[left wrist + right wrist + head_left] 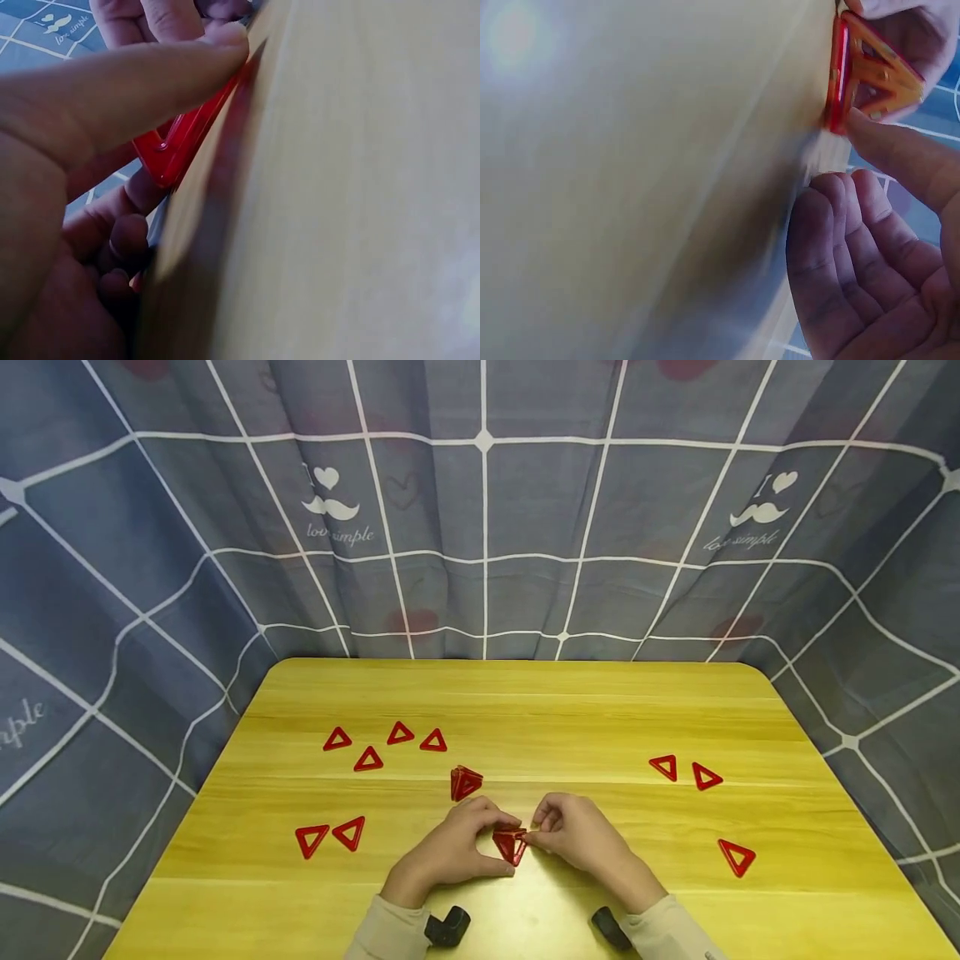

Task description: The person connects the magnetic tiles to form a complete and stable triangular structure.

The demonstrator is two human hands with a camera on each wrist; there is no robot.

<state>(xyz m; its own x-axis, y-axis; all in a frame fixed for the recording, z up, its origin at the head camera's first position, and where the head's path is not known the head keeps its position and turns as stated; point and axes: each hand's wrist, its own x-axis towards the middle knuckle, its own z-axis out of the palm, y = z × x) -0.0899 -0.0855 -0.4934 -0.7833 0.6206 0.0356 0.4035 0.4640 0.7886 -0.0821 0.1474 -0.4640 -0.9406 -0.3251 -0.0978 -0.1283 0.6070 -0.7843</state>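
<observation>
Triangle frames (506,843) sit between thumb and fingers of the left hand (453,845), which grips them. The right hand (581,835) touches their corner with its thumb, fingers loosely bent

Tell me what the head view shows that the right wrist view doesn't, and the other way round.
Only the head view shows the nine loose red triangles, a red cluster beyond the left hand, and black objects by both wrists.

Only the right wrist view shows the palm side of the right hand and, clearly, the orange-looking, openwork side of the held piece.

Both show the two hands at that piece, part of the wooden tabletop, and some grid-patterned curtain.
</observation>
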